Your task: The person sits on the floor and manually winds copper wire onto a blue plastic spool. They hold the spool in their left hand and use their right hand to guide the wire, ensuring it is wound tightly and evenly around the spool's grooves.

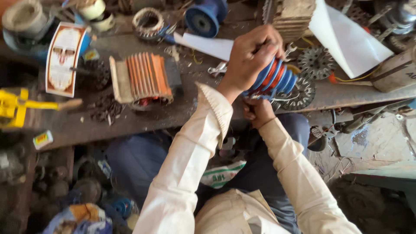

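While the left hand (249, 58) closes over the top of a blue-and-orange wire coil (275, 78), the right hand (258, 112) clasps the same coil from below, fingers curled shut around it. Coil position: held between both hands, above the edge of a dark workbench (186, 112). Just right of the grip lies a toothed metal disc (301, 93). Well left of the grip rests an orange finned motor part (143, 78). Beyond the upper hand lies white paper (208, 45).
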